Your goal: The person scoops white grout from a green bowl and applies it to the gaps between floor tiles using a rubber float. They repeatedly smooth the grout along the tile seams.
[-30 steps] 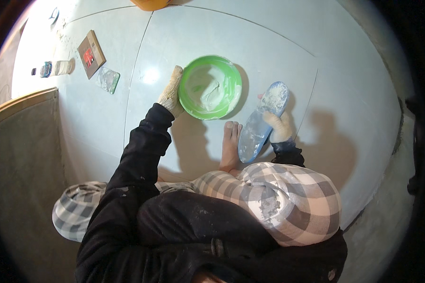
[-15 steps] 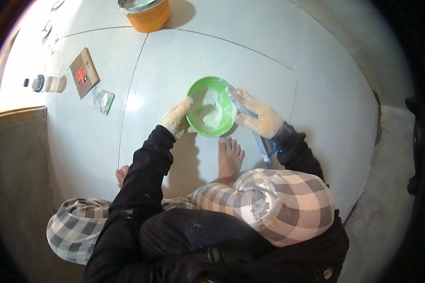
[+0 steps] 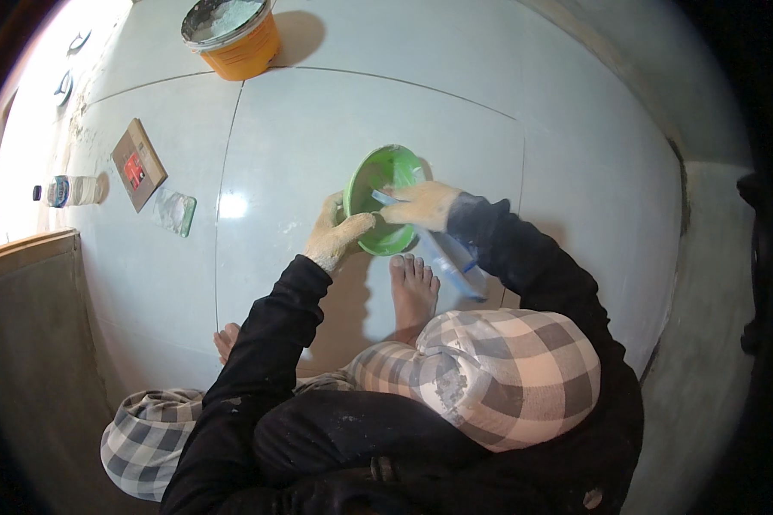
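Note:
A green bowl (image 3: 361,183), smeared inside with white paste, is tilted over the tiled floor just beyond my bare foot (image 3: 414,296). My left hand (image 3: 337,233), in a cream knit glove, is closed on its left rim with the thumb over the edge. My right hand (image 3: 421,206), gloved alike, is over the bowl's opening, closed around a long pale-blue flat tool (image 3: 442,257). One end of the tool is inside the bowl; the other, blurred by motion, slants down to the right past my foot. The tool's exact kind cannot be made out.
An orange bucket (image 3: 245,58) holding pale paste stands at the far left. Nearer are a flat brown cardboard box (image 3: 139,165), a clear plastic packet (image 3: 175,213) and a lying bottle (image 3: 76,190). A low panel (image 3: 30,249) borders the left, a grey wall (image 3: 704,257) the right.
The bowl has tipped more steeply. My right hand has moved left from beside its right rim to over its opening, bringing the tool along. My left thumb now reaches over the rim.

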Motion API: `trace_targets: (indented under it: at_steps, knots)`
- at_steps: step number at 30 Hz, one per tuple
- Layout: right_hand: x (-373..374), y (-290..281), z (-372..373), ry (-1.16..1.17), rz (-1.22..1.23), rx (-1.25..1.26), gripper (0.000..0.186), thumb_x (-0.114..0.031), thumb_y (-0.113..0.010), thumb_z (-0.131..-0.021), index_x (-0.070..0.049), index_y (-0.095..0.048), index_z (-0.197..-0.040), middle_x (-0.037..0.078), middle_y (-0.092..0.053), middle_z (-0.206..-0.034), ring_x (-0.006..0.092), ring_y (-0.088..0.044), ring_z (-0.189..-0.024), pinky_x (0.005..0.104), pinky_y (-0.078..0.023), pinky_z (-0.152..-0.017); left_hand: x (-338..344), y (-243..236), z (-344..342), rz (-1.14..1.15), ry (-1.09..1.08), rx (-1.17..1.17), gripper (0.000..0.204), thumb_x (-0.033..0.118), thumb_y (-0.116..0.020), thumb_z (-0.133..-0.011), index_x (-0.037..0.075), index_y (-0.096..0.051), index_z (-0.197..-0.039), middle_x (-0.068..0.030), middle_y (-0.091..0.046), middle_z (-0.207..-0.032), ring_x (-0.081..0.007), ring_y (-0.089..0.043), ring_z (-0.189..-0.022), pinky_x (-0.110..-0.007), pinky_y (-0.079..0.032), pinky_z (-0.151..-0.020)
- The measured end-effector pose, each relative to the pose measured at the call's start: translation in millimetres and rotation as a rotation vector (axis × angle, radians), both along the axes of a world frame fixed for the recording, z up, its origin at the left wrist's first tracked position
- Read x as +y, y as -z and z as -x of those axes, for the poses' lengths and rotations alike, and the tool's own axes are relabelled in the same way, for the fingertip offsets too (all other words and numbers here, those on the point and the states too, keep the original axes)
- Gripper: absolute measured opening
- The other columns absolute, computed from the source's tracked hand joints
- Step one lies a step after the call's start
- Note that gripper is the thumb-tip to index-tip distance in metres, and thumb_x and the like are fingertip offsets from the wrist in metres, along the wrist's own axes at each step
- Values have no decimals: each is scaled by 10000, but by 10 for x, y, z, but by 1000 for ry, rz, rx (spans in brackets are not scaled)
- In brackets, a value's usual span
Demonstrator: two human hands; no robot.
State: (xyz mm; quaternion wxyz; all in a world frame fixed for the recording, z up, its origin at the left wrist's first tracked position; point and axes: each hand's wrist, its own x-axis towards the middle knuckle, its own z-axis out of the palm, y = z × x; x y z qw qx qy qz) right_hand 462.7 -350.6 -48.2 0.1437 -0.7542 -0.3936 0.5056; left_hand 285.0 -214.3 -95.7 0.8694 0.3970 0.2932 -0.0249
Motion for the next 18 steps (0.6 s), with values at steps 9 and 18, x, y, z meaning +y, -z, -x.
trace_targets:
  at_steps: [9,18]
  knots:
    - [-682,1190,810,1040,-414,474,438,-322,-539,-942,-80,-545,-1307,86,-618,-1266,239,-579,-1153,419,-465,-966,136,391,-161,114,-139,-53,593,205,-593,-982,67,-323,-1491,-114,-500,-1362,-249,-590,-1158,-423,-565,-901]
    - [-599,387,906,367,-37,-622,427,-280,-601,-876,-116,-566,-1269,87,-585,-1289,269,-567,-1119,448,-441,-967,149,598,-263,363,-81,-181,494,341,-500,-1019,35,-404,-1395,-160,-526,-1339,-288,-591,-1181,-475,-586,-899]
